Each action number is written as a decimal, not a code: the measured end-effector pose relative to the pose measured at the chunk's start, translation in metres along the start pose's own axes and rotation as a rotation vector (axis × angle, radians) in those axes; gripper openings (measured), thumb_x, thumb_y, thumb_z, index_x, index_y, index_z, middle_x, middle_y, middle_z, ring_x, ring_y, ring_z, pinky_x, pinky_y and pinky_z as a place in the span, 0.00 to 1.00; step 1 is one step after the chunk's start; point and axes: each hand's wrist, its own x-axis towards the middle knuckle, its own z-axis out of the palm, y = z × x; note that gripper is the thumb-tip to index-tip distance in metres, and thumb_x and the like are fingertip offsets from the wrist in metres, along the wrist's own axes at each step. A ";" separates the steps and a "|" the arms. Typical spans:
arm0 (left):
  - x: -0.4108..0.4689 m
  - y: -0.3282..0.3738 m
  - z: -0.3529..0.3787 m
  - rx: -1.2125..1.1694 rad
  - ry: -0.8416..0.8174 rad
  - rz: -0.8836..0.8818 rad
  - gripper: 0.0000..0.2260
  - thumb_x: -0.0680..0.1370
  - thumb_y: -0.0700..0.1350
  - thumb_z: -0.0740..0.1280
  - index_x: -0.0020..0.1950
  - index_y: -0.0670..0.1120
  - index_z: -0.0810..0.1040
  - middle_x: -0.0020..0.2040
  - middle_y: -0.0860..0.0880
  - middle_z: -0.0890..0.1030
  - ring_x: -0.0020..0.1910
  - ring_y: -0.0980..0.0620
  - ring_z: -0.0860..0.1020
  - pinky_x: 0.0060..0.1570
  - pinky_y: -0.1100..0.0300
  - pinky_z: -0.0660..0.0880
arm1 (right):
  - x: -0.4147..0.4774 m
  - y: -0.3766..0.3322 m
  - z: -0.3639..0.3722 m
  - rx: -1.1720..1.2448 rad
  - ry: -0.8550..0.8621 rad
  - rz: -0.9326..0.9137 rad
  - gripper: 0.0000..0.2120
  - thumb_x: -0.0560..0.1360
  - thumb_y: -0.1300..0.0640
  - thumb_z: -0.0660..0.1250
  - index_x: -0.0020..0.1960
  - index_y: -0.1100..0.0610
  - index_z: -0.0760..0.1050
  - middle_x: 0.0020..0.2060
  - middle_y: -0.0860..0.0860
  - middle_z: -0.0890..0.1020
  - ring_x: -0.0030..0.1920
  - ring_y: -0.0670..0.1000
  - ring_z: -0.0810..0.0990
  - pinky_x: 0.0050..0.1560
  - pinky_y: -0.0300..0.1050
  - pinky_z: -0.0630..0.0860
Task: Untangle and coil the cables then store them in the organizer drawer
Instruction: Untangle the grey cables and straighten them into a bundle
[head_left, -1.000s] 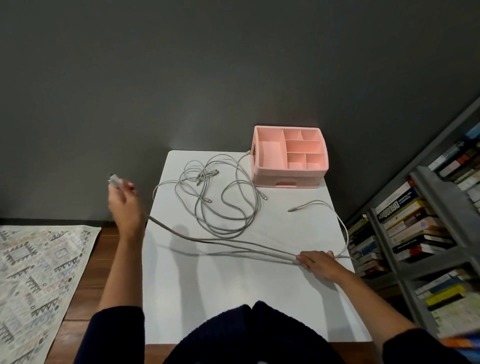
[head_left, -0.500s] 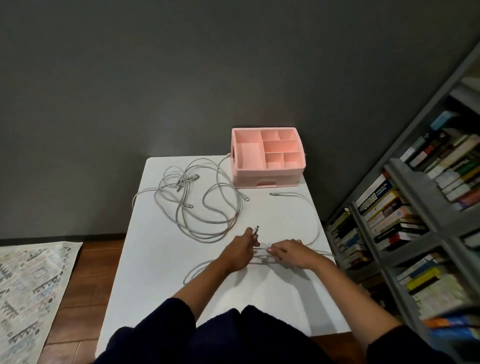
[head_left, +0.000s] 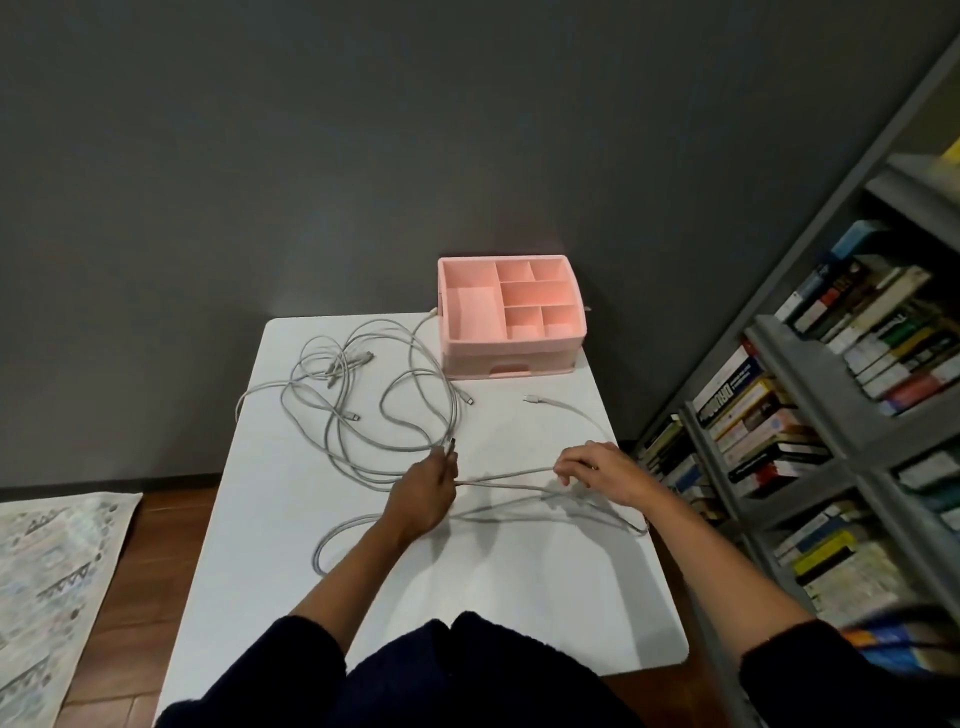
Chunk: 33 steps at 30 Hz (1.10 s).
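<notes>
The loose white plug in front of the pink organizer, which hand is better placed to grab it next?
Right. The right hand sits nearer the loose plug, whose cable runs toward it; the left hand is farther off and pinches a second plug.

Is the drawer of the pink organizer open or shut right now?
Shut: the drawer front of the pink plastic organizer sits flush under the top compartments, not pulled out over the white table.

A single head-worn wide-angle camera looks forward and steeply down over the white table (head_left: 519, 597).
</notes>
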 end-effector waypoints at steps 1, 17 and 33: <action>0.000 0.003 -0.001 0.024 0.015 0.006 0.09 0.83 0.47 0.52 0.49 0.45 0.68 0.48 0.41 0.80 0.50 0.39 0.77 0.47 0.51 0.71 | 0.002 0.002 -0.001 0.008 -0.009 0.010 0.13 0.80 0.53 0.62 0.38 0.52 0.78 0.39 0.52 0.82 0.38 0.49 0.75 0.42 0.40 0.69; -0.005 -0.038 -0.024 0.045 0.184 -0.136 0.07 0.83 0.46 0.52 0.49 0.44 0.66 0.46 0.41 0.78 0.49 0.38 0.77 0.43 0.53 0.67 | -0.005 0.030 -0.059 0.068 -0.108 0.160 0.14 0.79 0.50 0.62 0.40 0.51 0.81 0.36 0.43 0.76 0.42 0.45 0.74 0.48 0.43 0.68; -0.014 -0.060 -0.025 -0.011 0.213 -0.246 0.11 0.83 0.46 0.53 0.49 0.41 0.69 0.46 0.40 0.79 0.49 0.37 0.76 0.43 0.54 0.65 | -0.020 0.067 -0.043 0.139 0.143 0.294 0.18 0.80 0.48 0.60 0.36 0.57 0.72 0.32 0.53 0.70 0.35 0.49 0.69 0.39 0.43 0.64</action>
